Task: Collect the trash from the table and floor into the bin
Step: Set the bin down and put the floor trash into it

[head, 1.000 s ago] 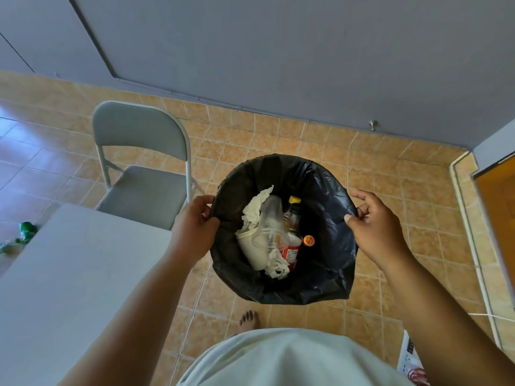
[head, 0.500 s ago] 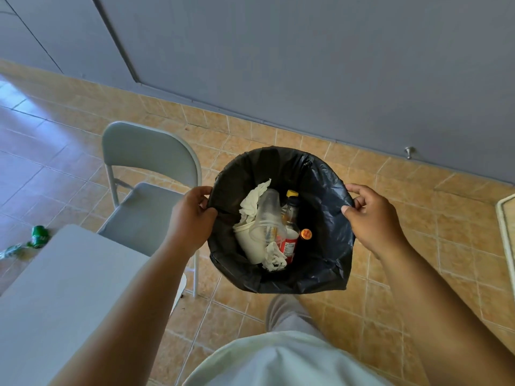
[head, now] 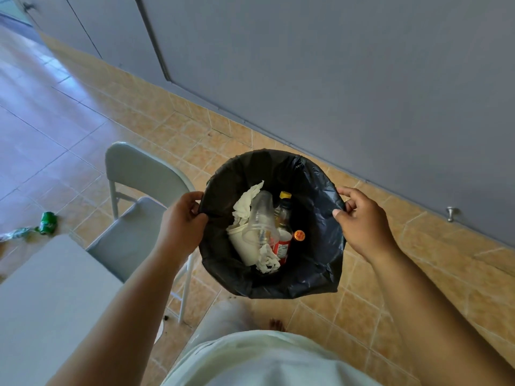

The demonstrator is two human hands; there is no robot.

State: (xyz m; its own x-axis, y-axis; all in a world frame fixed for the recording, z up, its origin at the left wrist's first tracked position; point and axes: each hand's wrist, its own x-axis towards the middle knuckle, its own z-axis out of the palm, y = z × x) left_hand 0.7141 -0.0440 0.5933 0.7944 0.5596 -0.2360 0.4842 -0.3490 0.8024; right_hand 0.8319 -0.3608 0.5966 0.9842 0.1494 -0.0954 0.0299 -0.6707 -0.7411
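You had the bin (head: pixel 315 196), lined with a black bag, between both hands over the tiled floor (head: pixel 362 302), just in front of your body; your left grip (head: pixel 181 227) was curled round the rim on the left side, fingers hooked over the edge of the liner; your right grip (head: pixel 359 227) pinched the rim on the right side, thumb and forefinger closed on the plastic and the other fingers bent.

Inside the bin lay a clear plastic cup (head: pixel 262 215) tilted on its side, touching a white paper cup (head: pixel 242 243) beneath it; a crumpled tissue (head: pixel 245 201) stood behind them against the liner, and a second wad of tissue (head: pixel 267 259) lay in front; a bottle (head: pixel 282 215) with a yellow cap and a red label leaned just beside the clear cup; a small orange cap (head: pixel 299 235) sat near it on the right.

A green can (head: pixel 48 222) lay on the floor well apart from the bin, to the left, beside a crumpled wrapper (head: pixel 16 234) too blurred to name; a grey folding chair (head: pixel 139 174) stood between them and the bin; the corner of the white bench (head: pixel 50 302) showed at lower left.
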